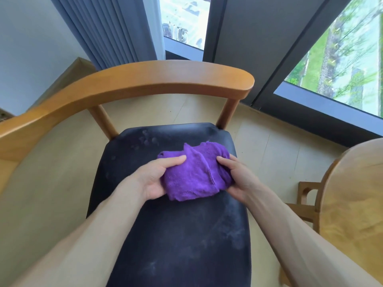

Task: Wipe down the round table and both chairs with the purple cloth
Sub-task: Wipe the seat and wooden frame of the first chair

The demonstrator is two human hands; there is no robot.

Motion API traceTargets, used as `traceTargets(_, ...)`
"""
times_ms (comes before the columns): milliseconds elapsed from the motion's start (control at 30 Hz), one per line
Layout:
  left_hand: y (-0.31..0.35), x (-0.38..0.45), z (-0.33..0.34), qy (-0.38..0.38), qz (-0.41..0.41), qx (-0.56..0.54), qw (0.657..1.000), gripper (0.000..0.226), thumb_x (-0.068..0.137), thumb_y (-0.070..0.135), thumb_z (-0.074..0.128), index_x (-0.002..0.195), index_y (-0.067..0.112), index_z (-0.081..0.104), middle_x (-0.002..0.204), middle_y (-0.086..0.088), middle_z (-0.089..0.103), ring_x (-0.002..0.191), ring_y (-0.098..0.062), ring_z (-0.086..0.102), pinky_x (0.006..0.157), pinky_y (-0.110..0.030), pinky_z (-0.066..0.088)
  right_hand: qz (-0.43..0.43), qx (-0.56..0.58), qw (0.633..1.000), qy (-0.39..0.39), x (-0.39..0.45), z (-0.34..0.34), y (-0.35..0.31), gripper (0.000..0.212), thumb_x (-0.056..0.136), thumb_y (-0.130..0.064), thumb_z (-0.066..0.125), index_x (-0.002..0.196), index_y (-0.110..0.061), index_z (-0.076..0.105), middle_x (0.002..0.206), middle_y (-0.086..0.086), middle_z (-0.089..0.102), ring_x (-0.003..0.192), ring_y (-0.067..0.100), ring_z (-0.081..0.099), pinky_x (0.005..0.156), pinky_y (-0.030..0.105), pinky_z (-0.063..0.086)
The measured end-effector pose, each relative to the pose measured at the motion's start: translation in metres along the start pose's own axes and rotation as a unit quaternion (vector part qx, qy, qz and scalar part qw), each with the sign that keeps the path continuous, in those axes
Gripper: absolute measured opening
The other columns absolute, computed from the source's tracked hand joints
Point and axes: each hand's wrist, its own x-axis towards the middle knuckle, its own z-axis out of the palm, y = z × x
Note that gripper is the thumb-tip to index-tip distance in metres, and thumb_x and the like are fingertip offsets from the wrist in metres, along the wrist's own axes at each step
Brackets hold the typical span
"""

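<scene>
The purple cloth (194, 172) sits bunched between your two hands, held low over the middle of a chair's dark seat (172, 235); you cannot tell from this view whether its underside touches the seat. Your left hand (159, 177) grips its left side, thumb lying across the top and fingers curled underneath. Your right hand (236, 177) holds the right side the same way, thumb on top, fingers tucked under the folds.

The cloth looks like soft, fluffy terry, light and floppy. It will likely sag and unfold wherever you leave it unsupported, and a loose flap already sticks up at the far edge. Gather it into a flat pad and hold it through the thick folded middle, palm pressing down, rather than by a corner.

The seat shows pale dusty smears and spots, thickest near the back and along the right side, so it appears to need wiping yet. The chair's curved wooden backrest (134, 79) arcs across the view beyond your hands. The round table (356, 204) shows its wooden edge at your right, with part of a second chair (306, 195) tucked beneath it. Windows (342, 54) and a grey curtain (112, 27) lie ahead.
</scene>
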Motion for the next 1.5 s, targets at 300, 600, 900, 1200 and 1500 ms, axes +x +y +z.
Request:
traceTargets(300,0.030,0.026,0.057,0.062,0.157,-0.067,0.983,0.017,0.097,0.008,0.059,0.114,0.006,0.065,0.095,-0.009,0.078,0.087,-0.027,0.076,0.067,-0.040,0.062,0.013,0.067,0.994,0.086,0.008,0.008,-0.056,0.018,0.091,0.005,0.057,0.108,-0.002,0.059,0.097,0.015,0.065,0.078,0.022,0.068,0.056,0.035,0.062)
traceTargets(600,0.059,0.047,0.102,0.102,0.135,0.007,0.985,0.015,0.096,0.016,0.053,0.100,0.007,0.064,0.104,-0.016,0.071,0.083,-0.031,0.075,0.061,-0.040,0.061,0.001,0.150,0.976,0.156,0.009,-0.007,-0.087,0.012,0.095,0.004,0.051,0.086,0.004,0.058,0.090,0.017,0.060,0.074,0.023,0.065,0.051,0.029,0.059)
traceTargets(900,0.048,0.075,0.101,0.020,0.324,0.122,0.938,0.052,0.080,-0.016,0.060,0.129,0.001,0.055,0.125,-0.020,0.065,0.102,-0.029,0.069,0.085,-0.041,0.057,-0.274,0.007,0.961,0.042,0.039,0.010,-0.100,0.074,0.071,0.032,0.028,0.139,0.007,0.046,0.123,0.019,0.063,0.098,0.019,0.064,0.077,0.022,0.053)
traceTargets(1200,0.056,0.099,0.124,0.110,0.478,0.346,0.800,0.056,0.072,-0.004,0.078,0.122,0.010,0.058,0.127,-0.014,0.060,0.118,-0.023,0.058,0.101,-0.030,0.047,-0.389,-0.258,0.884,0.034,0.058,0.007,-0.098,0.071,0.062,0.010,0.053,0.130,-0.008,0.057,0.113,0.001,0.065,0.095,0.007,0.061,0.083,0.024,0.050)
traceTargets(1500,0.052,0.139,0.104,0.113,0.489,0.408,0.763,0.037,0.075,0.022,0.070,0.112,0.022,0.067,0.087,0.019,0.068,0.091,-0.006,0.064,0.076,-0.011,0.047,-0.406,-0.335,0.842,0.121,0.088,0.007,-0.080,0.046,0.062,-0.007,0.048,0.103,-0.026,0.056,0.089,-0.016,0.060,0.085,0.008,0.055,0.076,0.025,0.045)
